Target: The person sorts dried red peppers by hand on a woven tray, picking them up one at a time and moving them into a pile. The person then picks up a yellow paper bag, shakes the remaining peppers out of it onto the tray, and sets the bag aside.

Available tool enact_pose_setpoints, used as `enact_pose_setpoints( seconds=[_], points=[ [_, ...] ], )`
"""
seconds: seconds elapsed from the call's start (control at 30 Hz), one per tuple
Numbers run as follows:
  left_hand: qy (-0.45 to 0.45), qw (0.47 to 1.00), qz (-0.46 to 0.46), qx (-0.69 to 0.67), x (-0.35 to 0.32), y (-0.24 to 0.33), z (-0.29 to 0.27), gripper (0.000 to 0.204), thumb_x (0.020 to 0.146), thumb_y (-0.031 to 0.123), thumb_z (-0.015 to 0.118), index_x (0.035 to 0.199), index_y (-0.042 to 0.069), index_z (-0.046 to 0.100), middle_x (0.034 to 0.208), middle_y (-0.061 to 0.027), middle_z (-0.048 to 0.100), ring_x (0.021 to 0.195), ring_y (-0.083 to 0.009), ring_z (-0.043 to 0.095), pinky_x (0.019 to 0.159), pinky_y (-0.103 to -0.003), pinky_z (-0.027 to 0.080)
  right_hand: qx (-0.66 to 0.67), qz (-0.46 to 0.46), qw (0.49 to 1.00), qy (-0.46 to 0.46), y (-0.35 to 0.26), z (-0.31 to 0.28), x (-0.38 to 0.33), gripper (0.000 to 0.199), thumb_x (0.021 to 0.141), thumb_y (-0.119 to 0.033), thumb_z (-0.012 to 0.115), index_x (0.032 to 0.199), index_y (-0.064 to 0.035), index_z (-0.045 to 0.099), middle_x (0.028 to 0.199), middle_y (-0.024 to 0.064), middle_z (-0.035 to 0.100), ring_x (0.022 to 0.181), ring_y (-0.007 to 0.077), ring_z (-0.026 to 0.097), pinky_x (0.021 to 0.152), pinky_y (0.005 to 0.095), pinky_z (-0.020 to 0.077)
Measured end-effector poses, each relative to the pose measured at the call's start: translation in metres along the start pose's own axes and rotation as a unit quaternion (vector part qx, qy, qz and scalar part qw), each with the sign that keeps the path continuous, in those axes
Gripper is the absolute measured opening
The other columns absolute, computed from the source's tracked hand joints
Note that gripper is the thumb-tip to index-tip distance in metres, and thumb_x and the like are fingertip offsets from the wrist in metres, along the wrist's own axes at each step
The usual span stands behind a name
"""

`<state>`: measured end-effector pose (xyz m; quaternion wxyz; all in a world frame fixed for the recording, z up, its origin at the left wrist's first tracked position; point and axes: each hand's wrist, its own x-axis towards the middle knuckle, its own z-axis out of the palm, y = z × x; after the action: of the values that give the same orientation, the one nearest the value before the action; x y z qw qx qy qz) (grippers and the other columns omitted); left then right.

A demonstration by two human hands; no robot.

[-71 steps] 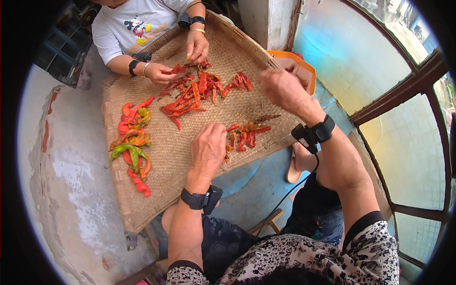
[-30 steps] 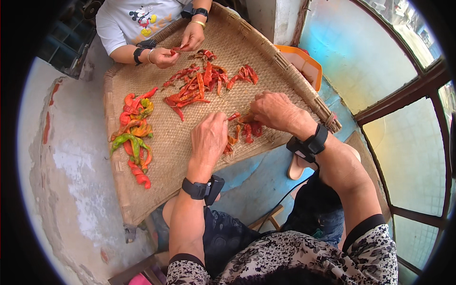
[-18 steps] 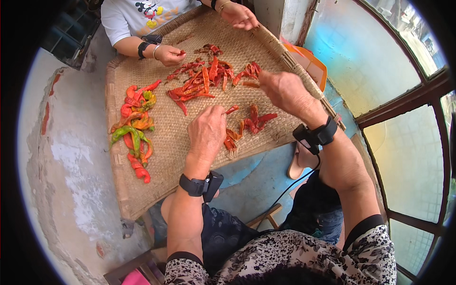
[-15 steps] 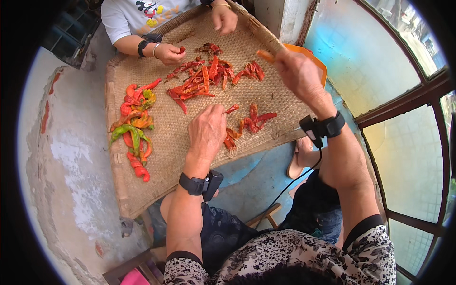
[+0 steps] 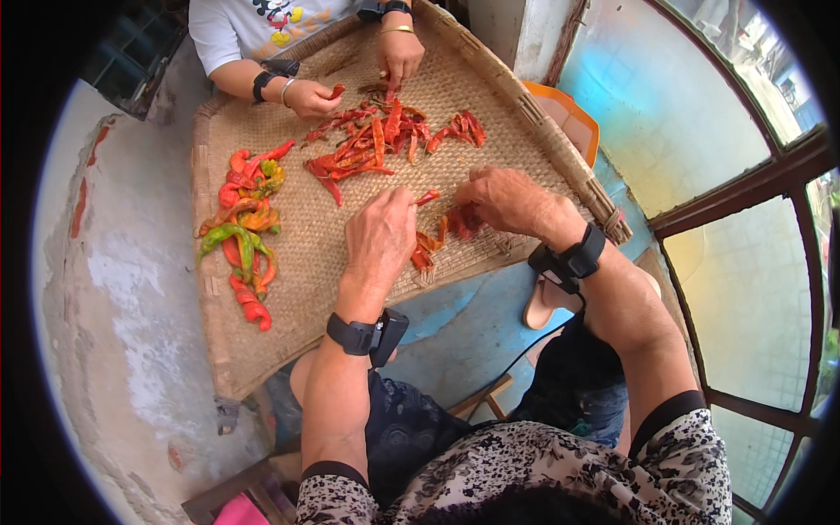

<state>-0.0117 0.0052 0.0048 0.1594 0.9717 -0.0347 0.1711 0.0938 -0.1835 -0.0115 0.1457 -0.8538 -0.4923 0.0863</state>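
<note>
Between the fingertips of my left hand (image 5: 378, 234), a red chili pepper (image 5: 427, 198) is pinched. My right hand (image 5: 514, 203) is over a small pile of dried red chilies (image 5: 465, 222), fingers curled down onto it; what they grip, if anything, is hidden. Close to my left fingers lie a few orange-red dried chilies (image 5: 423, 254). A larger heap of dried red chilies (image 5: 357, 150) sits further off on the woven tray (image 5: 319, 284). Fresh red, green and yellowish peppers (image 5: 247, 236) lie in a row along its left side.
Across the tray, another person's hand (image 5: 311, 98) holds a red chili piece, and their other hand (image 5: 401, 58) reaches into the heap. An orange basin (image 5: 569, 118) stands beyond the tray's right edge. A wall (image 5: 131, 280) is on the left, framed windows (image 5: 757, 297) on the right.
My right hand has come from near the orange basin down to the small chili pile. My left hand has stayed put. The other person's far hand has lowered to the heap.
</note>
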Motion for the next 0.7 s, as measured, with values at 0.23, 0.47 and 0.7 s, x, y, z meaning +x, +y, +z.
enact_pose_setpoints(
  seconds=[0.23,0.47,0.7],
  points=[
    [0.009,1.000,-0.001,-0.007,0.001,0.000,-0.002,0.009,0.085,0.009,0.058,0.084,0.004,0.051,0.078,-0.0129,0.059,0.072,-0.0324,0.062,0.061,-0.043,0.050,-0.029,-0.004,0.985,0.168,0.001,-0.011,0.003,0.002,0.077,-0.005,0.058,0.078,-0.0053,0.058,0.080,0.0124,0.057,0.083,0.0337,0.059,0.069,0.0432,0.0499],
    [0.001,1.000,0.004,-0.006,0.001,0.002,-0.001,0.009,0.085,0.008,0.058,0.085,0.003,0.051,0.077,-0.0125,0.058,0.072,-0.0320,0.062,0.061,-0.042,0.050,-0.022,0.011,0.984,0.176,0.003,-0.020,-0.003,0.006,0.076,-0.007,0.063,0.077,-0.0058,0.057,0.077,0.0106,0.059,0.075,0.0327,0.060,0.064,0.0420,0.0493],
    [0.012,0.999,-0.005,-0.030,0.001,0.004,0.004,0.006,0.084,0.009,0.058,0.086,0.004,0.055,0.081,-0.0124,0.061,0.073,-0.0344,0.061,0.063,-0.043,0.048,0.175,0.073,0.947,0.261,0.025,-0.042,-0.015,0.009,0.079,-0.012,0.066,0.082,-0.0050,0.062,0.071,0.0147,0.063,0.065,0.0317,0.063,0.058,0.0381,0.0494]
  ],
)
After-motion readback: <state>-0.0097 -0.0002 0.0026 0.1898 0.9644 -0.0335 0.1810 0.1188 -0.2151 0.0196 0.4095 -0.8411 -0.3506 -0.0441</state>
